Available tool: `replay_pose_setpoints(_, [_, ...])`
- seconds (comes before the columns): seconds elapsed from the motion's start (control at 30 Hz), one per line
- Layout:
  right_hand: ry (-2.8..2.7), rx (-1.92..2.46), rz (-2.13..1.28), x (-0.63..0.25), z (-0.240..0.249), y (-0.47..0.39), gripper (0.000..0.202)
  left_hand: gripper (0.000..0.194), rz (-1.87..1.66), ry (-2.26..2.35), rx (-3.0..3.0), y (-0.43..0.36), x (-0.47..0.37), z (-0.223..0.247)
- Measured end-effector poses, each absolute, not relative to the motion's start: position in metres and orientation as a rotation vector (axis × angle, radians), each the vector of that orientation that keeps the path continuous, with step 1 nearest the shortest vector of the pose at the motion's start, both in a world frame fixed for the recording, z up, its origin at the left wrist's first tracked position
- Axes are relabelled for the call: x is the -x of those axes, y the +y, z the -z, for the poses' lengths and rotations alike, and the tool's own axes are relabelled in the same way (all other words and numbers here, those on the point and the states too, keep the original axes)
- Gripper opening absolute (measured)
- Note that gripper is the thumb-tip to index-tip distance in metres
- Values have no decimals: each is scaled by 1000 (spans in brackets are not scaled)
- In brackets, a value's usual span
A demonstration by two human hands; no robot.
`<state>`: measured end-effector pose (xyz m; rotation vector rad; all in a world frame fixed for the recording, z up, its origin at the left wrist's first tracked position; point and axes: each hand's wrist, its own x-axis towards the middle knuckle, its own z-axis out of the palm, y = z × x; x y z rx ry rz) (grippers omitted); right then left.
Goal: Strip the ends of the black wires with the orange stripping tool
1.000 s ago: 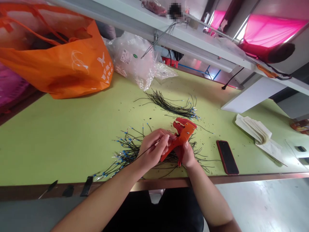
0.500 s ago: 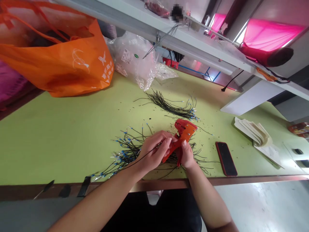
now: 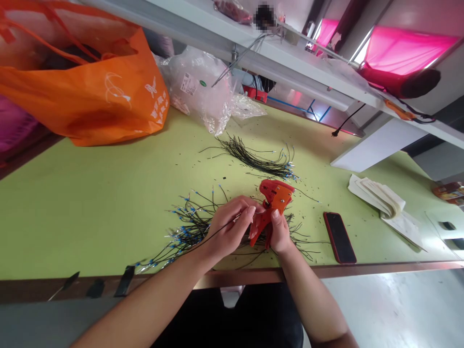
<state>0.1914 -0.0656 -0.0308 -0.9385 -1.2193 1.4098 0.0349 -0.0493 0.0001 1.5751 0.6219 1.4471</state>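
Note:
My right hand (image 3: 280, 232) is wrapped round the handles of a red-and-orange wire stripper (image 3: 278, 195), its head tilted up and away from me. Between the thumb and fingers of my left hand (image 3: 232, 223) is pinched a black wire (image 3: 217, 235), which trails back over my left wrist. The wire's tip is close to the stripper's jaw; whether it sits inside I cannot tell. Beneath both hands lies a spread pile of black wires (image 3: 194, 231) with blue ends. Farther back rests a second bundle of black wires (image 3: 253, 158), also blue-tipped.
A phone (image 3: 340, 238) and folded paper (image 3: 377, 195) lie to the right. At the back left stand an orange bag (image 3: 119, 104) and clear plastic bags (image 3: 203, 87). A white shelf (image 3: 290, 55) runs across the back. Small black scraps dot the green table (image 3: 108, 203).
The stripper's handles have come closer together in my right hand. My left hand keeps its pinch on the wire, nearly in the same place. The view has shifted slightly.

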Motion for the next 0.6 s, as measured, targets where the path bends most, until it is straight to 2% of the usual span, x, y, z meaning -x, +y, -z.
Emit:
replay_pose_setpoints(0.33, [-1008, 829, -1317, -191, 29, -61, 56, 36, -1460, 675, -1584, -49, -33, 0])
replay_pose_setpoints(0.53, [-810, 679, -1182, -210, 9, -49, 25, 42, -1396, 685, -1404, -45, -44, 13])
replay_pose_setpoints(0.6, [-755, 638, -1153, -219, 6, -46, 21, 41, -1349, 730, -1409, -41, -46, 15])
